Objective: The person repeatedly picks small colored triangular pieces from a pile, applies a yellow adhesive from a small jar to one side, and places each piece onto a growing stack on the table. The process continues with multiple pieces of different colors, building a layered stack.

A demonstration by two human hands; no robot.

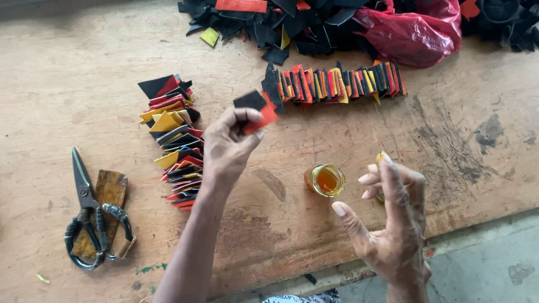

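One scissors [90, 216], one jar [325, 179]

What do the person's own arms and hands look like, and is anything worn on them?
Both are bare. The left hand has no glove, ring or watch that I can see, and its forearm is slim and uncovered, with no sleeve in view. The right hand is also without a glove or ring; its nails look pale and rather long.

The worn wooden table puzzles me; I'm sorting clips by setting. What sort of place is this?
Probably a small craft workshop. The scarred table holds rows of cut black, red and yellow pieces, scissors and an open jar of amber liquid, perhaps glue.
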